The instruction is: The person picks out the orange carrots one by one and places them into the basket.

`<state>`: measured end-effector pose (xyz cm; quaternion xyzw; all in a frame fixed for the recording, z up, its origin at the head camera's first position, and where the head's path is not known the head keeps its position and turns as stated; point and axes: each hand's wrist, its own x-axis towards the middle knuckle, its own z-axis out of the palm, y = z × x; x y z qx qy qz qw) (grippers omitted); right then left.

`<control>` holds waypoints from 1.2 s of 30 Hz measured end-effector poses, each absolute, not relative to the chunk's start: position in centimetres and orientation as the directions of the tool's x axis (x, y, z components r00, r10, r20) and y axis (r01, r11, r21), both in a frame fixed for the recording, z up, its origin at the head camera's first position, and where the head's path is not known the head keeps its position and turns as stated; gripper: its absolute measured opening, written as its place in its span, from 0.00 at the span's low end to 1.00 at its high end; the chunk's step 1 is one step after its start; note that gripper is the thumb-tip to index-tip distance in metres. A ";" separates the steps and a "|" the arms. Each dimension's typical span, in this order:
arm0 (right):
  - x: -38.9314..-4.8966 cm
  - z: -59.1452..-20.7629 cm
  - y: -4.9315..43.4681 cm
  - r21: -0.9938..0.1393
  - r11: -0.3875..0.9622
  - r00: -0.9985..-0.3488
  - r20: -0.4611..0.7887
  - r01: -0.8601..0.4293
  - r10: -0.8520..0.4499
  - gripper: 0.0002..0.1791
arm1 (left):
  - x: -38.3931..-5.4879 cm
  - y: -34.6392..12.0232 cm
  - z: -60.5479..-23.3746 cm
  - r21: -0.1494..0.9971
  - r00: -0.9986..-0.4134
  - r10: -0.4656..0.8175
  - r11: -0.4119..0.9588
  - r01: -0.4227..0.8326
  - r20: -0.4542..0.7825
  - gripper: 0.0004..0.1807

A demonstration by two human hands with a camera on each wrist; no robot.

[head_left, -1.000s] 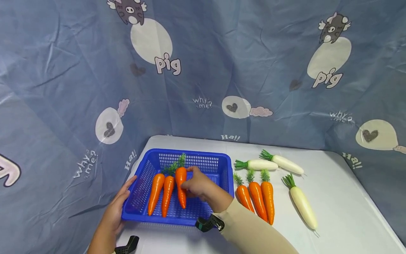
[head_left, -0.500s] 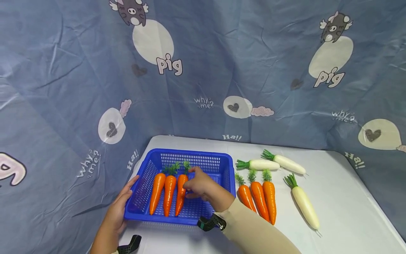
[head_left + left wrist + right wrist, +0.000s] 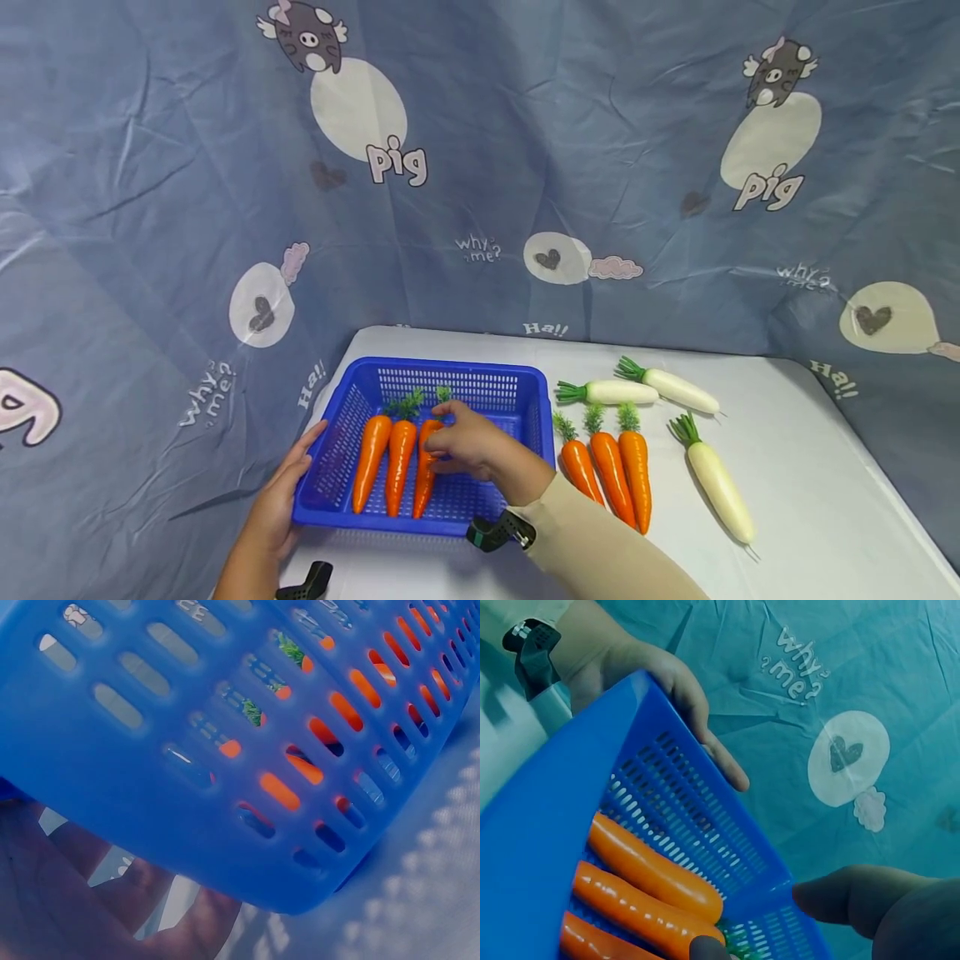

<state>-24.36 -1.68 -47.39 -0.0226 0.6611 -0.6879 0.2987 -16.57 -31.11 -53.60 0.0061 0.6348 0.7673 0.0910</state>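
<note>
A blue slotted basket holds three orange carrots with green tops, lying side by side. My right hand is over the upper part of the rightmost carrot, partly covering it. In the right wrist view its thumb and a finger stand well apart; whether they touch the carrot is hard to tell. Beside it lie the middle carrot and the left carrot. My left hand rests against the basket's left rim, its extended fingers along the outside; the left wrist view shows fingers beyond the slotted wall.
Right of the basket, three more carrots lie in a row on the white table. Behind and beyond them are three white radishes with green tops. A blue printed cloth hangs behind the table.
The rightmost carrot, earlier tilted in my right hand, has come down straight beside the others. My right hand's fingers have loosened around it. The left hand stays at the rim.
</note>
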 end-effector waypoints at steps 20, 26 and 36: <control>-23.1 -47.0 -0.7 -0.952 0.044 -0.837 -0.288 0.303 -0.464 0.34 | -16.7 -30.8 -54.3 0.969 -0.984 0.167 -0.223 -0.104 -0.067 0.30; -22.2 -46.7 -0.6 -0.963 0.050 -0.853 -0.258 0.265 -0.454 0.35 | -16.6 -31.4 -54.2 0.965 -0.978 0.205 -0.245 -0.092 -0.041 0.29; -20.8 -46.3 0.0 -0.974 0.110 -0.872 -0.226 0.198 -0.434 0.34 | -16.5 -31.5 -54.0 0.967 -0.980 0.191 -0.238 -0.095 -0.049 0.30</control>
